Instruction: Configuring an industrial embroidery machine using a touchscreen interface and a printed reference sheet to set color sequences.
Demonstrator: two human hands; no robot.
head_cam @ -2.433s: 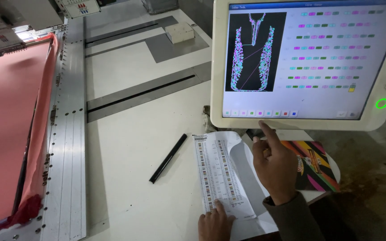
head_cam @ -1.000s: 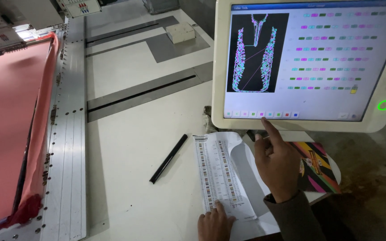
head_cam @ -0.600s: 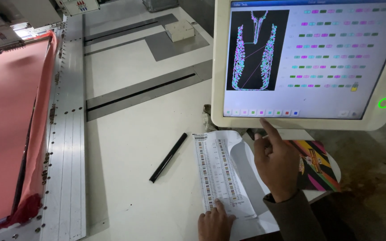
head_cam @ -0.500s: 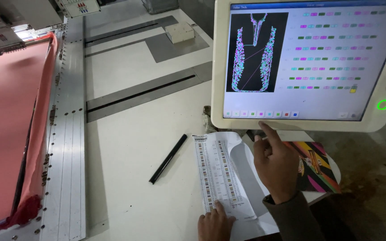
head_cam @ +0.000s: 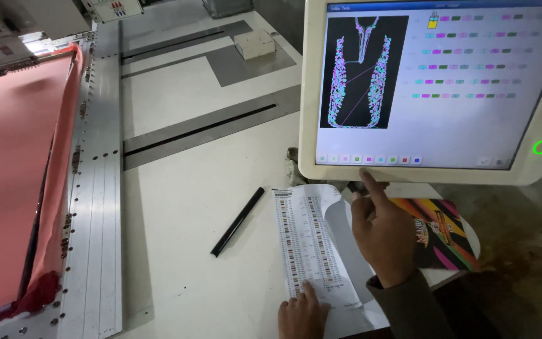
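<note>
We see the touch screen (head_cam: 437,88) at the upper right, tilted toward us in its pale casing, with a garment-shaped pattern in a black field on its left part and rows of small coloured blocks across the rest. A row of small coloured squares runs along its lower edge, and a green ring glows on the casing at the lower right.

Our right hand (head_cam: 384,232) is raised in front of the casing's bottom rim, the forefinger stretched up so that its tip meets the rim just under the coloured squares; the other fingers are curled in and grip nothing. Our left hand (head_cam: 301,314) lies low at the near edge of the view, fingers spread flat, with the fingertips pressing on the bottom of the printed sheet (head_cam: 312,245). Neither hand holds anything.

The printed sheet lies on the white worktop (head_cam: 183,207) directly below the screen, with columns of small coloured marks running down it. Just right of it, partly hidden behind our right hand, lies a bright multicoloured booklet (head_cam: 443,235).

A black pen (head_cam: 238,221) lies aslant to the left of the sheet, apart from it. Farther left runs a metal rail (head_cam: 98,207) with pink fabric (head_cam: 7,169) stretched beyond it. A small white box (head_cam: 254,44) sits at the far side of the worktop.
</note>
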